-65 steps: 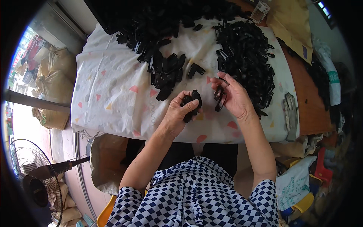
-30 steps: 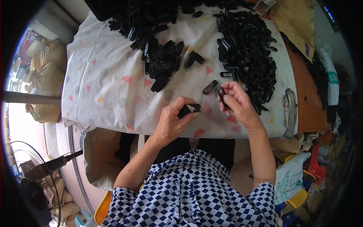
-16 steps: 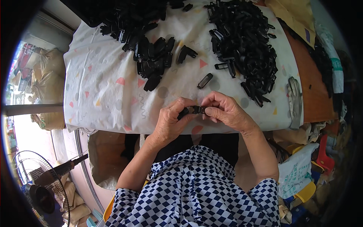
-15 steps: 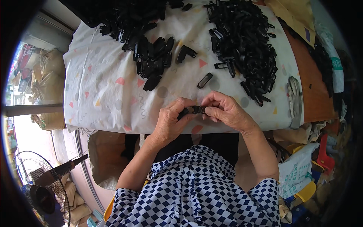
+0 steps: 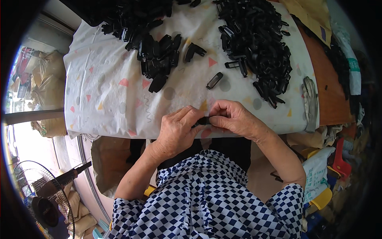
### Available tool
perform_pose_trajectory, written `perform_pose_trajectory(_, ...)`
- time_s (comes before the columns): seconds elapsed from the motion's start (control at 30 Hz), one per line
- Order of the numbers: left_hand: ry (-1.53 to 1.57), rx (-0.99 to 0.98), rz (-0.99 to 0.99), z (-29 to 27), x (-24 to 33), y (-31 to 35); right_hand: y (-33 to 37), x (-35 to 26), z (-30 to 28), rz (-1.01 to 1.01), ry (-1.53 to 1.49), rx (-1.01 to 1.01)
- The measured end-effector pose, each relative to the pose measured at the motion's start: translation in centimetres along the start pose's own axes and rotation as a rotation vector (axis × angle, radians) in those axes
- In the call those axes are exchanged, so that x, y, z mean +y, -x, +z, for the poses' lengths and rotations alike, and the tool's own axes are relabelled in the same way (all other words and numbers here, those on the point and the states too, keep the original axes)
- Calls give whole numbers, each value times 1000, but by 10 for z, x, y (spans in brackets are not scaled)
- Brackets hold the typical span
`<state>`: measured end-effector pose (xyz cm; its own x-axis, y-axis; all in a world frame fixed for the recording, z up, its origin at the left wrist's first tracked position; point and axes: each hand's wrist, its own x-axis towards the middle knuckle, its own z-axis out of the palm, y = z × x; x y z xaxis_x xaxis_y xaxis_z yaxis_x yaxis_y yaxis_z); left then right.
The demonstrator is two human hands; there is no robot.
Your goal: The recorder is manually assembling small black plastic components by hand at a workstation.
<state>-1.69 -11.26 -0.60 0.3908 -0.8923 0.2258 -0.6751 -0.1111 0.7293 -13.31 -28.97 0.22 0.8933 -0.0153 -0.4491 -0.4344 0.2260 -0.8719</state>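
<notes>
Between my hands, near the front edge of the table, is a small black plastic part (image 5: 204,120), mostly covered by fingers. My left hand (image 5: 177,129) is closed around its left end. At the other end, the thumb and fingertips of my right hand (image 5: 235,119) pinch it. A loose black rectangular frame piece (image 5: 215,80) lies on the cloth just beyond my hands. Farther off, to its left, rests an angled black piece (image 5: 194,51). The exact kind of these parts cannot be made out.
Heaps of black plastic pieces lie at the far left (image 5: 153,51) and far right (image 5: 260,44) of the patterned tablecloth (image 5: 115,95). Pale gloves (image 5: 309,99) hang along the right edge. A fan (image 5: 45,207) stands at lower left; bags (image 5: 318,171) crowd the lower right.
My fingers have closed farther over the black part, so less of it shows. My forearms have spread outward a little. The whole view has shifted slightly.
</notes>
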Motion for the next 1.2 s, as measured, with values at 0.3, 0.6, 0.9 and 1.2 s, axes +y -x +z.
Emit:
perform_pose_trajectory(0.3,602,101,-223,-13,-1,16,-8,-4,22,101,-300,-193)
perform_pose_trajectory(0.6,1143,26,-554,-30,-2,67,-13,14,57,36,-207,-579)
perform_pose_trajectory(0.9,966,179,-460,-42,-14,119,-28,38,128,43,-297,-446)
perform_pose_trajectory(1.2,-249,91,-772,-113,-28,201,-23,11,53,-542,691,190)
